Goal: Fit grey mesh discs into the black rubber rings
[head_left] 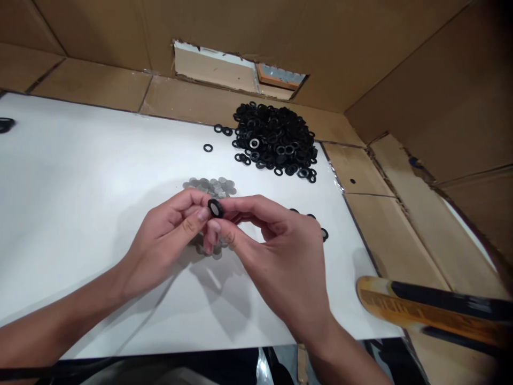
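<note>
A black ring washer (215, 208) with a pale grey disc filling its centre is pinched between both hands, above the middle of the white tabletop. My left hand (168, 230) grips its left edge with thumb and forefinger. From the right, my right hand (280, 246) closes thumb and fingertips on the same ring. Under the fingers lies a pile of thin grey discs (216, 185), partly hidden by both hands. Behind my right hand, a few more black rings show, one with a pale centre (324, 234).
A large heap of black rings (276, 136) stands at the back, with a few loose ones nearby, such as a ring (208, 148). Cardboard walls (248, 27) with a cut-out slot surround the white table (72, 176). An orange and black object (385, 299) juts in at right.
</note>
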A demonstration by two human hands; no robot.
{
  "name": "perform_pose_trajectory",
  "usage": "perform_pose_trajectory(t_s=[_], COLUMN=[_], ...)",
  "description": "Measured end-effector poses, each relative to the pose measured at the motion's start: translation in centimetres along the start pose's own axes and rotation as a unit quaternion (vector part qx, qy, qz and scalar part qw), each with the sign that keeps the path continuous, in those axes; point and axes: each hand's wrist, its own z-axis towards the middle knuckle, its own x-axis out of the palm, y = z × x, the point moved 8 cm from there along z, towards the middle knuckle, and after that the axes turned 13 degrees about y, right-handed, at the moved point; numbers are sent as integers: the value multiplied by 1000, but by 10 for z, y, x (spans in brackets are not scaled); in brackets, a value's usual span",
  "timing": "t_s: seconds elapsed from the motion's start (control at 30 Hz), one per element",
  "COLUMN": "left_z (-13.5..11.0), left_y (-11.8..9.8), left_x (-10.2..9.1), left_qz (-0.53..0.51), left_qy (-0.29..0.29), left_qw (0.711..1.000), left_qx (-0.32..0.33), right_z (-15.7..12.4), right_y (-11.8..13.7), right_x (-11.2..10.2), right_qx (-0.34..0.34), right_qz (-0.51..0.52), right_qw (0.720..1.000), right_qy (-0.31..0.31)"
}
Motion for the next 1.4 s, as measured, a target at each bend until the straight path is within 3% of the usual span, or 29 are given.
perform_pose_trajectory(t_s=[0.17, 0.27, 0.43, 0.7, 0.83, 1.03, 1.17, 1.4], left_z=[1, -3, -14, -18, -19, -10, -7, -5], left_y=[-3, -9, -27, -39, -34, -12, -8, -6], left_x=[-1, -6, -9, 0, -4, -11, -10, -10], left_qz=[24, 101, 319, 437, 403, 174, 115, 83], left_qy=[-14, -57, -132, -139, -149, -116, -112, -101], left_qw=[1000, 993, 934, 875, 894, 977, 987, 991], left_qx=[8, 28, 86, 154, 126, 43, 20, 5], right_z=[-1, -1, -2, -6, -6, 4, 5, 3], right_y=[3, 6, 10, 16, 14, -8, -20, -13], right_x=[-1, 0, 2, 7, 8, 11, 12, 14], right_qx=[-19, -41, -62, -96, -89, 6, 49, 9], right_qz=[-52, -95, -141, -164, -147, 7, 91, 42], right_qw=[998, 994, 988, 981, 985, 999, 994, 998], right_qy=[-13, -21, -29, -32, -21, 34, 42, 46])
